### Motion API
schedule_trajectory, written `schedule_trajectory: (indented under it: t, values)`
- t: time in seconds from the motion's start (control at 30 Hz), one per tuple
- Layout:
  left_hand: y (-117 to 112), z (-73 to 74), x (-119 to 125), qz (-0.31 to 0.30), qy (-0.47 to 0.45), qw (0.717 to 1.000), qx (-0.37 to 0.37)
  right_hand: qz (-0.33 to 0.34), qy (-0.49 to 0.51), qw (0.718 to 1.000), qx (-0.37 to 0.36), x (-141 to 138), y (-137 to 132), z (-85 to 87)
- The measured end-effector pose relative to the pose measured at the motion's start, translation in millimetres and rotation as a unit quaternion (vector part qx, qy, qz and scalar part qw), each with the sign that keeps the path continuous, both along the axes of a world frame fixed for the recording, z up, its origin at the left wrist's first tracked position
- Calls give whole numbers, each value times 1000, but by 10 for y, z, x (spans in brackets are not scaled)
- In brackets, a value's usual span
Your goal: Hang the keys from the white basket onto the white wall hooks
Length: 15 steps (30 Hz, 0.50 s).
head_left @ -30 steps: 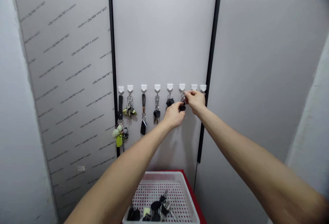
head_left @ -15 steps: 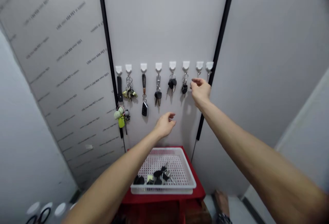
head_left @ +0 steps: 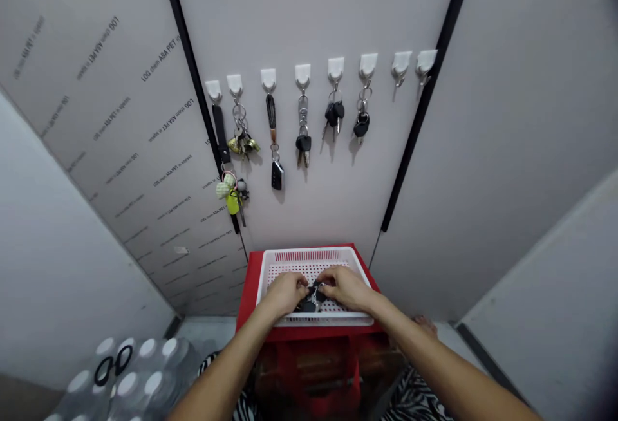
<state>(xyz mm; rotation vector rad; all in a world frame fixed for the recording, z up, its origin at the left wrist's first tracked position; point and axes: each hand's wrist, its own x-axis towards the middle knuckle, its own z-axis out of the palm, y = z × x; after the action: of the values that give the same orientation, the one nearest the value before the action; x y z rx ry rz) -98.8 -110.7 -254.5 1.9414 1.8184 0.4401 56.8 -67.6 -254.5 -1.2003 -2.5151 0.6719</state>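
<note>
In the white basket (head_left: 313, 319) lies a small heap of keys (head_left: 311, 304) with dark heads and metal rings. My left hand (head_left: 288, 292) reaches into it from the left, fingers curled and fingertips at the keys. From the right, my right hand (head_left: 344, 284) pinches at the same heap, thumb and forefinger drawn together. Exactly which key each hand grips is partly hidden by the fingers. The basket rests on a red stool (head_left: 248, 286).
White hooks on the wall carry several key sets, among them a car key fob (head_left: 277, 175) and black-headed keys (head_left: 361, 125). Two bare hooks (head_left: 400, 68) are at the right. Bottles (head_left: 145, 369) with black-handled scissors (head_left: 112, 366) stand lower left.
Both hands have come down from the wall into the basket, onto the keys. The view has tilted downward, and the hanging keys stay on their hooks.
</note>
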Motion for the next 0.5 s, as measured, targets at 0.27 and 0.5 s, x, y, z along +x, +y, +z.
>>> schedule_trajectory:
  t: [0.27,0.5]
  values:
    - [18,2,13,-43,-31,998,22,-2,21,1000,6,-22,4,-22]
    - [51,2,17,-50,-63,997,-20,28,0,1000,7,9,-49,31]
